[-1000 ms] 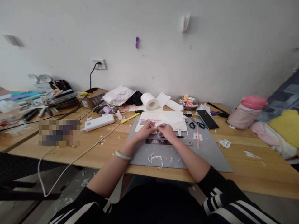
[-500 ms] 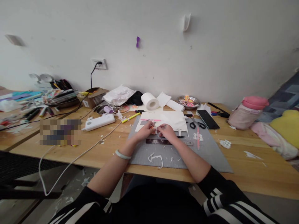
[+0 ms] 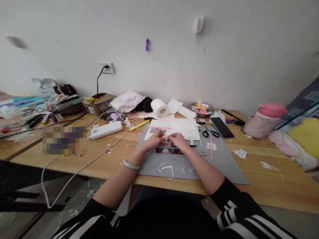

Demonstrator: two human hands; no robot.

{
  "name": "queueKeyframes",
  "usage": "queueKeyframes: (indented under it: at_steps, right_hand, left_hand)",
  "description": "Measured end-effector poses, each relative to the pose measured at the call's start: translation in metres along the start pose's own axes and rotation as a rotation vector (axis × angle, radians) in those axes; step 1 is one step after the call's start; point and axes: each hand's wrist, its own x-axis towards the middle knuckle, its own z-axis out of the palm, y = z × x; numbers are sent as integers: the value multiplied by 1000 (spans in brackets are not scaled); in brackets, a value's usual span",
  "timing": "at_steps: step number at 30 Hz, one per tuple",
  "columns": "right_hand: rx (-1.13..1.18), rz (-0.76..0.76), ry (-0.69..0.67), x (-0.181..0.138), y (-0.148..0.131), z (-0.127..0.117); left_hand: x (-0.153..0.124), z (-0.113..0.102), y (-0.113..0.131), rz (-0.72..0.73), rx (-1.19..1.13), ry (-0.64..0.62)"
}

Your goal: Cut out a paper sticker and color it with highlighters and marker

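Over the grey cutting mat (image 3: 209,171), my left hand (image 3: 155,139) and my right hand (image 3: 178,141) nearly meet. Both are closed, fingertips pinched around a small whitish piece (image 3: 165,139), perhaps paper, too small to name surely. Behind my hands lies a white sheet of card (image 3: 188,124) with cut-out openings and a pink pen (image 3: 160,128) on it. A metal ruler (image 3: 169,151) lies flat just below my fingers. Near my right hand is a dark pointed tool (image 3: 192,146), partly hidden. Cut white scraps (image 3: 166,168) are scattered on the mat's front.
Scissors (image 3: 210,133), another pink pen (image 3: 211,147) and a phone (image 3: 221,127) lie to the right, with a pink-lidded bottle (image 3: 264,121) beyond. A power strip (image 3: 106,129) and its white cable are at left. A tissue roll (image 3: 160,109) and metal bowl (image 3: 201,109) stand along the wall.
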Motion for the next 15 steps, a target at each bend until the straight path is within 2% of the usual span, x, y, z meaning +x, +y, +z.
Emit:
queueKeyframes:
  at_steps: [9,15]
  right_hand:
    - [54,-60,101,-1,-2,1]
    - [44,-266,212,-4,-4,1]
  left_hand:
    - [-3,0,2,20,38,15]
    - [-4,0,6,13,97,23]
